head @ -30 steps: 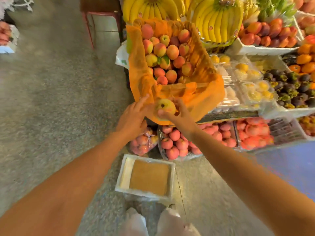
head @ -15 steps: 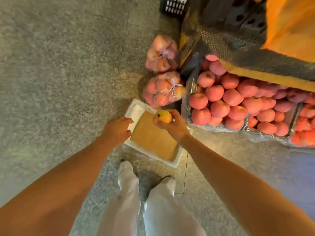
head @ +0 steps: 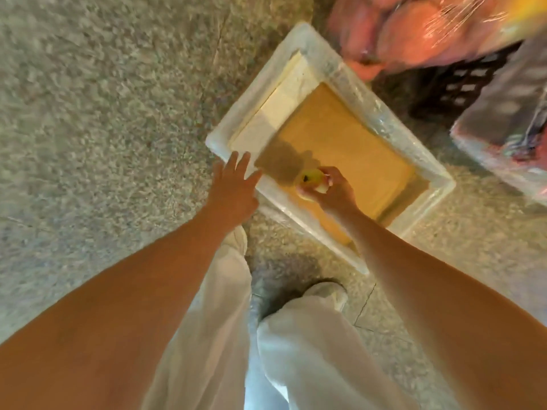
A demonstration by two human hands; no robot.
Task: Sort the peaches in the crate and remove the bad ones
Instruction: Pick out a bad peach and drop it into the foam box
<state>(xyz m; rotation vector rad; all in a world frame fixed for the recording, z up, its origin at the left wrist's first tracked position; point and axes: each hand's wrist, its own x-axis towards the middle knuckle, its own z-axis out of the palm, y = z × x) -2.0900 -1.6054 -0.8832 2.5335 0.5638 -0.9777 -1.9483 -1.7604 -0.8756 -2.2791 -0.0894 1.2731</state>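
Holding a yellowish peach (head: 313, 181) with a dark spot on top, right hand (head: 333, 192) has its fingers (head: 334, 174) curled around the fruit, low over the near corner of a white foam tray (head: 334, 66) on the floor. Peach sits above the tray's brown cardboard liner (head: 349, 143), whether touching it cannot tell. Left hand (head: 233, 187) is empty, fingers spread, tips at the tray's near-left rim, over the speckled floor (head: 103, 113). Paler sheet (head: 281, 105) covers the tray's far-left end. Beyond the tray, upper right, bagged peaches (head: 414, 34) in clear plastic, blurred. Black plastic crate (head: 455, 90) beside them, and a wrapped box (head: 509, 128) at the right edge, contents unclear. Below, white trousers (head: 296, 350) and a light shoe (head: 331, 291), near the tray's closest edge.
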